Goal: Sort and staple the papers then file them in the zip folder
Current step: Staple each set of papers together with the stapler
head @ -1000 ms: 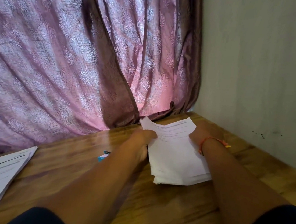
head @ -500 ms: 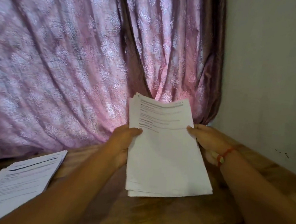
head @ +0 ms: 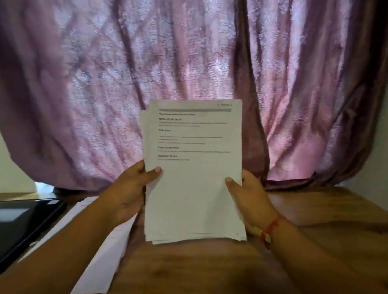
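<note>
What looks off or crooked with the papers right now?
The held stack, gripped by the left hand and right hand, is not squared: sheet edges fan out at its top left and bottom. Nothing looks torn or spilled.

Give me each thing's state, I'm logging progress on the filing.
paper stack: held upright above the table, printed side facing the camera
left hand: grips the stack's left edge
right hand: grips its right edge
second paper pile: lying flat on the table
curtain: drawn
</note>
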A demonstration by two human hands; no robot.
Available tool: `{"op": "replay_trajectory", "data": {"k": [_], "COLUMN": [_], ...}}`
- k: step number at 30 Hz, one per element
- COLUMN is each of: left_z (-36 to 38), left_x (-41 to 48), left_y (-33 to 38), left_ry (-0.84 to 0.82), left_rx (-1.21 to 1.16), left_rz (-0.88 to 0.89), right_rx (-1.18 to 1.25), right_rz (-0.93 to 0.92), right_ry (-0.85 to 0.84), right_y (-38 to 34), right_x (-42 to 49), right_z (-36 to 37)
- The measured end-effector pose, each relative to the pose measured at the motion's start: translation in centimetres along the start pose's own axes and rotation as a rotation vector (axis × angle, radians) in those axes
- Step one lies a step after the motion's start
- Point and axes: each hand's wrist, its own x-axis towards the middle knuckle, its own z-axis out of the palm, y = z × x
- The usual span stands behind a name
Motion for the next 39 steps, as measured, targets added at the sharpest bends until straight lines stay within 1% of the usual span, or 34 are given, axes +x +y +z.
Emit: {"op": "replay_trajectory", "data": {"k": [3,6,11,13,15,20,22,26,29,33,35,39], "left_z": [-1.7,-2.7,-3.3,-3.2,-2.8,-2.5,-2.7,-2.5,-2.3,-2.1,-2.1,-2.1], "left_x": [0.0,0.0,-0.7,-0.9,-1.0,-0.7,-0.6,-0.9,-0.9,-1.1,-1.4,-1.5], "left_y": [-1.4,-2.9,-5.2,-5.8,-6.3,-6.2,-6.2,-6.7,-6.7,-6.4,-6.4,-6.3], "left_ry": [0.030,0.011,-0.055,-0.064,-0.032,0.051,0.050,0.012,0.010,0.009,0.018,0.046], "left_rx": [0.040,0.018,0.058,0.081,0.091,0.074,0.055,0.039,-0.016,-0.059,-0.035,0.018], "left_rz": [0.001,-0.015,-0.086,-0.077,-0.038,0.067,0.061,0.012,0.022,0.041,0.030,0.058], "right_rx": [0.072,0.101,-0.039,-0.112,-0.153,-0.049,-0.009,-0.020,0.027,0.127,0.169,0.178], "right_rz": [0.020,0.038,0.048,0.063,0.059,-0.021,-0.049,-0.059,-0.039,0.017,0.041,0.054], "right_ry": [-0.009,-0.104,-0.214,-0.201,-0.171,-0.165,-0.168,-0.179,-0.181,-0.230,-0.252,-0.251], "right_y": [0.6,0.7,3.1,3.9,4.2,3.9,3.8,4.1,3.9,3.2,3.2,3.1], "right_x": [-0.1,-0.7,-2.3,-2.6,-2.6,-2.7,-2.7,-2.4,-2.3,-2.3,-2.4,-2.4], "right_z": [1.0,1.4,0.9,1.1,1.4,1.5,1.4,1.4,1.5,1.4,1.5,1.8]}}
